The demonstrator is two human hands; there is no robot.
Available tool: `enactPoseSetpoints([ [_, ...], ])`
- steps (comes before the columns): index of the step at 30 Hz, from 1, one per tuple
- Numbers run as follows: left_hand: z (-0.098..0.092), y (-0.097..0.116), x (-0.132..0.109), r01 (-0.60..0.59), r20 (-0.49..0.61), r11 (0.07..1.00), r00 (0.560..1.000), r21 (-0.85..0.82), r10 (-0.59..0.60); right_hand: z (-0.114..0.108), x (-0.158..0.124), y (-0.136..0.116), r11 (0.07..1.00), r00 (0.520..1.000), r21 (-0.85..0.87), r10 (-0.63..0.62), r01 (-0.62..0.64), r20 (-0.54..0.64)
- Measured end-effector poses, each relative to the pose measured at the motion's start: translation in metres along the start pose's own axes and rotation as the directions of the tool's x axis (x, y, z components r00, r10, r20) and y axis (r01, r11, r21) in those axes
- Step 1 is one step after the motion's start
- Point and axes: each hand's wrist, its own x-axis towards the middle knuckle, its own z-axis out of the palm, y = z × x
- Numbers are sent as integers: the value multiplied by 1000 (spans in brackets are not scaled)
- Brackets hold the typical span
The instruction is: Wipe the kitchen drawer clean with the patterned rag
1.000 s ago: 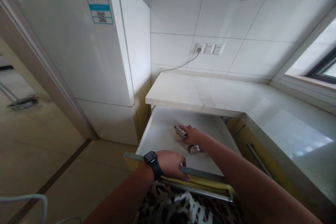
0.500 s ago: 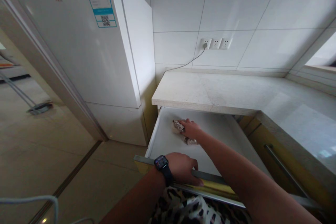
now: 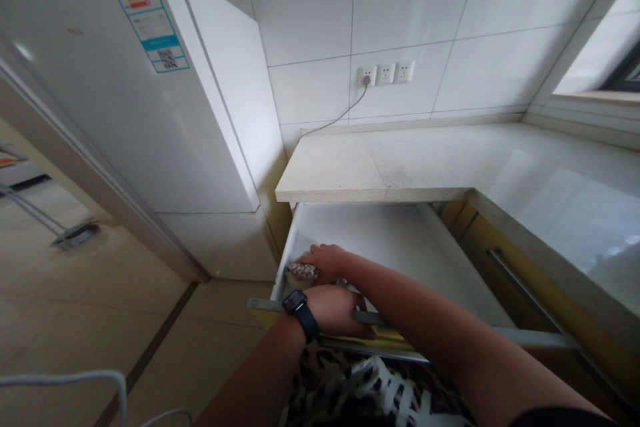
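A white drawer (image 3: 385,233) is pulled out below the counter. Inside it, near the front left corner, my right hand (image 3: 327,262) presses a patterned brown-and-white cloth (image 3: 303,271) against the drawer's bottom. Part of the cloth is hidden under the fingers and behind my other hand. My left hand (image 3: 337,312), with a black watch (image 3: 295,302) on the wrist, is closed round the top edge of the drawer front (image 3: 387,321). The right forearm crosses over the drawer from the lower right.
A pale stone countertop (image 3: 340,163) overhangs the drawer's back. At left stands a white refrigerator (image 3: 210,113). A cabinet handle (image 3: 525,290) lies to the right, and a white cable (image 3: 75,379) loops at the lower left. The wall holds several sockets (image 3: 385,74).
My right hand has slid the cloth from the drawer's middle towards its front left corner. My left hand keeps its hold on the drawer front. The view has shifted slightly.
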Motion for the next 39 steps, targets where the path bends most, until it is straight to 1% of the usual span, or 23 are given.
enactPoseSetpoints([
  [2, -1, 1, 0, 18, 24, 1000, 1000, 1, -18, -5, -7, 16, 983, 982, 20, 185, -185, -24],
  [4, -2, 2, 2, 23, 46, 1000, 999, 1, -23, -10, -20, 39, 933, 932, 34, 359, -357, -57],
  [5, -2, 2, 2, 20, 51, 1000, 998, 2, -20, -11, -28, 51, 908, 905, 35, 419, -417, -73],
  [8, -2, 1, 4, 9, 65, 1000, 998, -2, -9, -11, -48, 76, 853, 848, 39, 521, -520, -100],
  [10, -2, 1, 5, 6, 76, 1000, 997, -19, -4, -9, -54, 77, 852, 846, 41, 524, -522, -101],
  [13, -2, 1, 5, 12, 76, 999, 997, -32, -9, -6, -44, 55, 901, 897, 44, 433, -431, -93],
  [15, -2, 2, 3, 18, 59, 1000, 998, -22, -17, -5, -30, 31, 961, 959, 34, 275, -273, -66],
  [16, -3, 3, 2, 15, 51, 1000, 999, -17, -15, -4, -22, 18, 988, 988, 21, 151, -150, -36],
  [18, -3, 4, 0, 8, 35, 1000, 999, -10, -8, -4, -8, -5, 999, 998, 12, -51, 51, 24],
  [19, -3, 4, -1, 9, 27, 1000, 1000, -5, -9, -4, -3, -12, 994, 993, 13, -107, 107, 43],
  [20, -3, 4, -1, 13, 21, 1000, 1000, -3, -13, -5, 1, -16, 992, 991, 18, -123, 122, 46],
  [22, -1, 4, 0, 19, 17, 1000, 1000, -1, -19, -6, 1, -12, 998, 998, 27, -53, 52, 16],
  [24, 1, 2, 2, 14, 24, 1000, 1000, -4, -13, -9, -6, 6, 994, 994, 42, 107, -105, -26],
  [26, 2, 0, 4, 2, 21, 1000, 1000, -6, -2, -11, -21, 33, 951, 950, 57, 308, -305, -57],
  [28, 4, -2, 5, -7, 10, 1000, 1000, -8, 7, -14, -41, 64, 874, 871, 64, 486, -482, -71],
  [30, 4, -2, 4, -15, 3, 1000, 1000, -20, 15, -15, -64, 92, 758, 754, 69, 653, -649, -76],
  [32, 3, -3, 3, -21, 5, 999, 1000, -36, 21, -16, -84, 113, 648, 644, 70, 762, -759, -70],
  [33, 2, -3, 2, -24, 8, 999, 1000, -48, 24, -17, -92, 119, 608, 605, 70, 794, -791, -64],
  [34, 2, -4, 1, -25, 12, 998, 1000, -64, 26, -17, -97, 123, 583, 580, 70, 813, -810, -60],
  [35, 1, -4, 1, -25, 18, 996, 999, -82, 26, -17, -99, 124, 573, 570, 69, 819, -817, -57],
  [36, 0, -4, 1, -22, 25, 995, 999, -99, 24, -17, -97, 121, 581, 578, 68, 814, -811, -57],
  [37, 0, -4, 1, -17, 32, 993, 999, -113, 21, -17, -93, 115, 604, 601, 65, 797, -794, -58],
  [39, -1, -5, 2, -12, 37, 992, 999, -129, 17, -16, -77, 95, 688, 685, 59, 725, -723, -64],
])
